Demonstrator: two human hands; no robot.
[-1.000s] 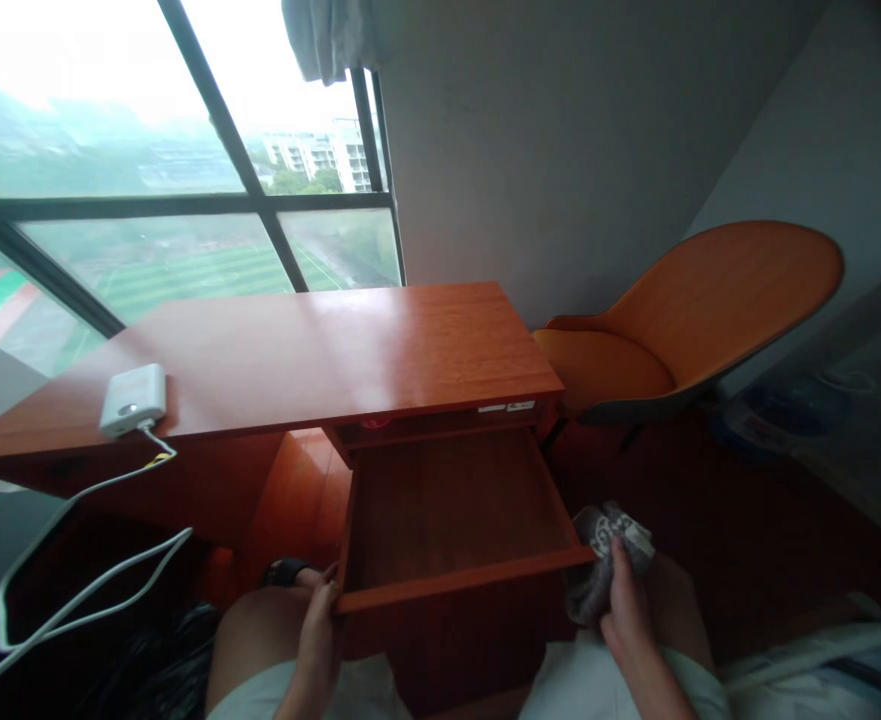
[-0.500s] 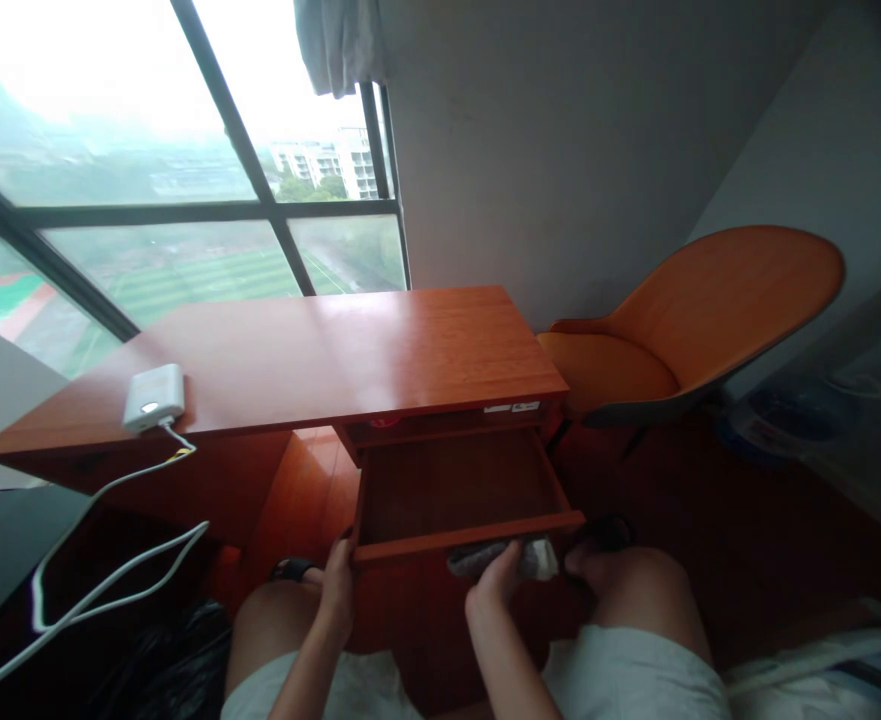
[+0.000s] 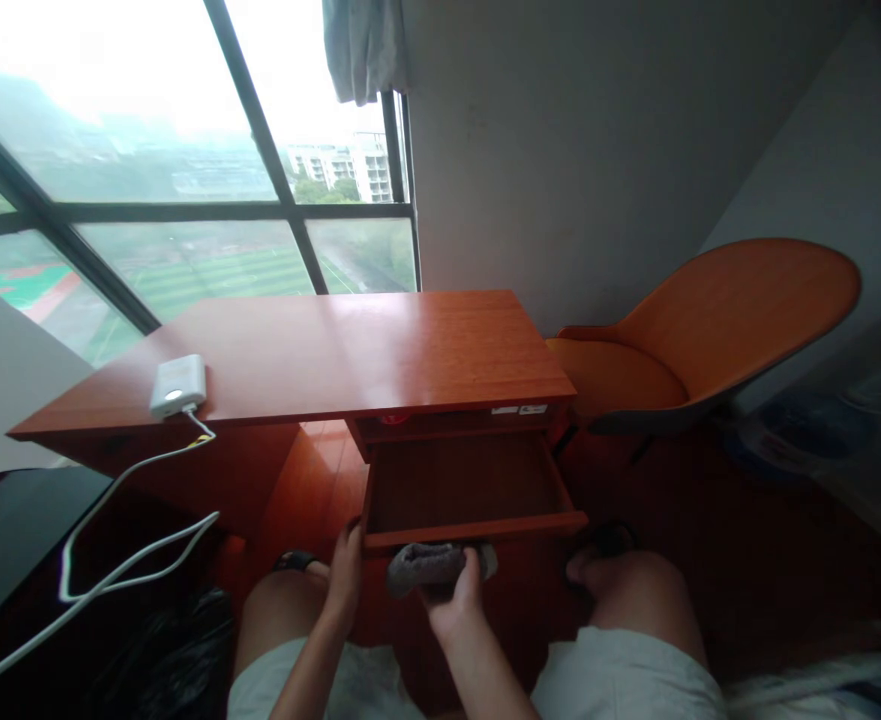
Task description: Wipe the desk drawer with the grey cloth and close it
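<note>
A wooden drawer (image 3: 470,528) is pulled out of the desk, and its visible inside is bare wood. My left hand (image 3: 345,572) is at the left corner of the drawer front, gripping its edge, with the fingertips partly hidden. My right hand (image 3: 455,597) is closed around a grey fuzzy folded cloth (image 3: 419,568) with a paler part at its right end. It holds the cloth just in front of the drawer front, below its top edge.
The reddish wooden desk (image 3: 380,350) carries a white charger-like box (image 3: 178,384) with a white cable (image 3: 140,460) hanging off. An orange chair (image 3: 755,320) stands right of the desk. A black plastic bag (image 3: 177,650) lies at lower left.
My right hand has moved left along the drawer front with the grey cloth, which now shows more of its fuzzy end. My left hand stays at the drawer corner. The view has shifted slightly.
</note>
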